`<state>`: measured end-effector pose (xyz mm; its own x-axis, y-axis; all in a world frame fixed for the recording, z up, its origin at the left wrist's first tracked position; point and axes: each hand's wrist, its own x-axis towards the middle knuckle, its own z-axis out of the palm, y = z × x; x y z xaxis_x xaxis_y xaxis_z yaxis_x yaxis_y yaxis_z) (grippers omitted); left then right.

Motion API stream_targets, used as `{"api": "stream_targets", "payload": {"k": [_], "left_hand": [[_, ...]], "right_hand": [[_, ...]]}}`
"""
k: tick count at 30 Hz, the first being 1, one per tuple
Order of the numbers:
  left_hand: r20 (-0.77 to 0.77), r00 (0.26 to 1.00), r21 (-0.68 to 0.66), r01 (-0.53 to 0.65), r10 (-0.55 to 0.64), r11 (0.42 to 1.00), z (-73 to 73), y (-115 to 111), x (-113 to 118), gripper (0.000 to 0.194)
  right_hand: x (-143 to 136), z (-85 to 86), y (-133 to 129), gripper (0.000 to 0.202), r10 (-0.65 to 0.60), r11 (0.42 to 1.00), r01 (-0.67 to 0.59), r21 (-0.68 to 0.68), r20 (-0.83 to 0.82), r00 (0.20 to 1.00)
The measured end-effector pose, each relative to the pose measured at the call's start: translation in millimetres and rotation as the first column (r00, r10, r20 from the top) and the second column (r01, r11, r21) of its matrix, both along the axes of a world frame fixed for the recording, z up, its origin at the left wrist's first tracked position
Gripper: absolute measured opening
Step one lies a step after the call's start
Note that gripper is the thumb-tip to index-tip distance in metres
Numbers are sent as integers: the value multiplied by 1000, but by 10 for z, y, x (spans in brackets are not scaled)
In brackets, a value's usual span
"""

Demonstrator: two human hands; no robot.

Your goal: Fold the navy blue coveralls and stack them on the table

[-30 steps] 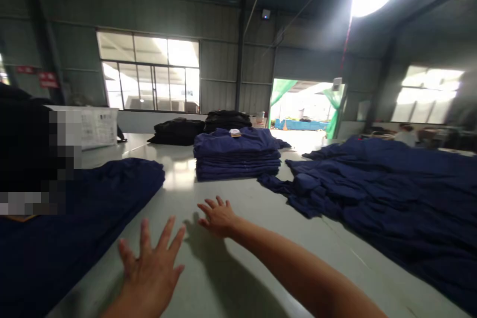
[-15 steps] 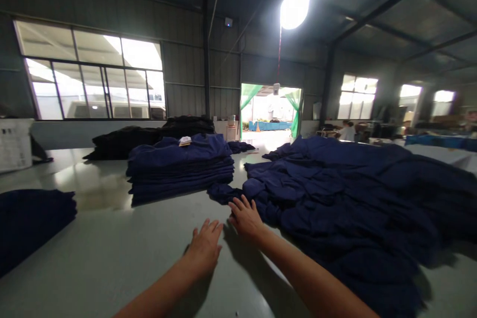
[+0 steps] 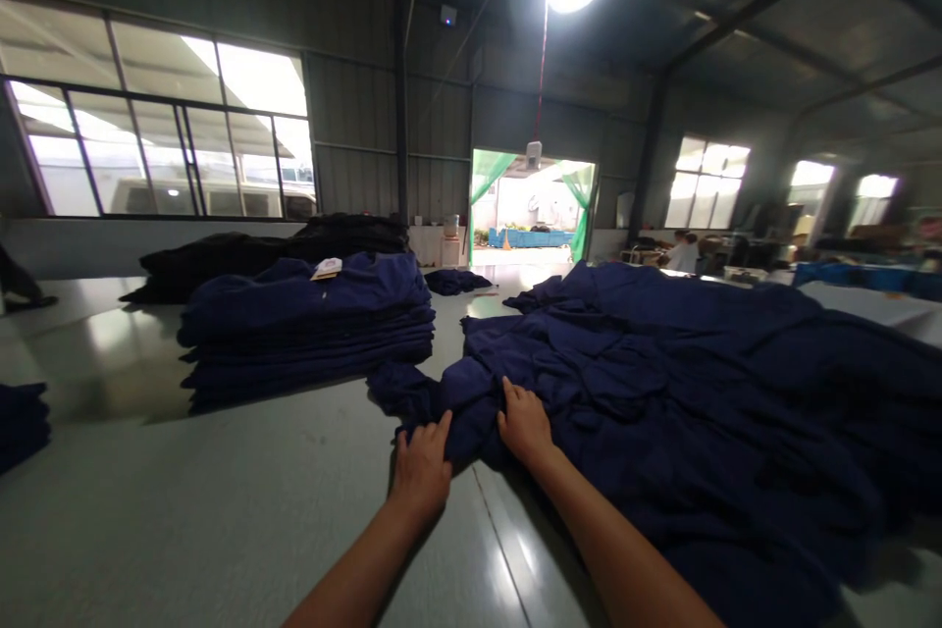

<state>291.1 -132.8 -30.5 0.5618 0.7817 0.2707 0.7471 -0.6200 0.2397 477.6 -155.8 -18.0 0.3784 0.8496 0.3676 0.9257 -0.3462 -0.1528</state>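
Observation:
A heap of crumpled navy garments (image 3: pixel 662 383) spreads over the right side of the table. At its near left edge my left hand (image 3: pixel 422 463) has its fingers curled over the cloth of one navy garment (image 3: pixel 469 397). My right hand (image 3: pixel 525 422) rests a little farther right on the same cloth, with its fingers bent into the folds; the fingertips are partly hidden. Left of my hands stands a neat stack of folded navy garments (image 3: pixel 309 339) with a white tag (image 3: pixel 328 268) on top.
The table (image 3: pixel 221 510) has a pale, shiny top. Black garments (image 3: pixel 221 255) lie behind the stack, and a small navy bundle (image 3: pixel 456 282) sits farther back. Another navy pile (image 3: pixel 22 422) is at the left edge. A person (image 3: pixel 683 253) is in the right background.
Both hands have moved right, from above the bare table onto the navy garment at the heap's edge, and their fingers have closed on it. The view has shifted right and down.

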Motion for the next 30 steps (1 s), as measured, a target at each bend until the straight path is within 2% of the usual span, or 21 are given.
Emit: {"api": "stream_targets", "payload": {"k": [3, 6, 9, 12, 14, 17, 19, 22, 25, 30], "left_hand": [[10, 999, 32, -44, 43, 999, 43, 38, -118, 62], [61, 997, 79, -57, 52, 995, 28, 73, -155, 50], [254, 966, 146, -76, 37, 986, 0, 94, -125, 47], [418, 908, 246, -92, -20, 965, 19, 83, -94, 63], [385, 923, 238, -83, -16, 968, 58, 57, -91, 76], [256, 964, 80, -98, 74, 992, 139, 16, -105, 78], [158, 983, -2, -95, 94, 995, 208, 12, -129, 68], [26, 996, 3, -91, 91, 996, 315, 58, -224, 44], [-30, 991, 51, -132, 134, 990, 380, 136, -429, 37], [-44, 984, 109, -165, 171, 980, 407, 171, -910, 33]], "right_hand": [[-29, -15, -37, 53, -25, 1000, 25, 4, -23, 999], [-32, 64, -81, 39, 3, 1000, -3, 4, -103, 995], [-101, 209, -126, 38, 49, 998, -44, 41, -140, 989], [-308, 336, -164, 35, 186, 978, -157, 136, -235, 954], [-494, 376, -175, 33, 285, 955, -243, 171, -296, 911], [-748, 382, -163, 31, 360, 933, -335, 133, -353, 864], [-860, 393, -146, 30, 374, 926, -365, 95, -354, 857], [-908, 470, -138, 29, 383, 922, -383, 60, -305, 872], [-807, 588, -183, 33, 340, 939, -341, 40, -241, 909], [-514, 696, -370, 43, 140, 985, -149, -83, -110, 984]]}}
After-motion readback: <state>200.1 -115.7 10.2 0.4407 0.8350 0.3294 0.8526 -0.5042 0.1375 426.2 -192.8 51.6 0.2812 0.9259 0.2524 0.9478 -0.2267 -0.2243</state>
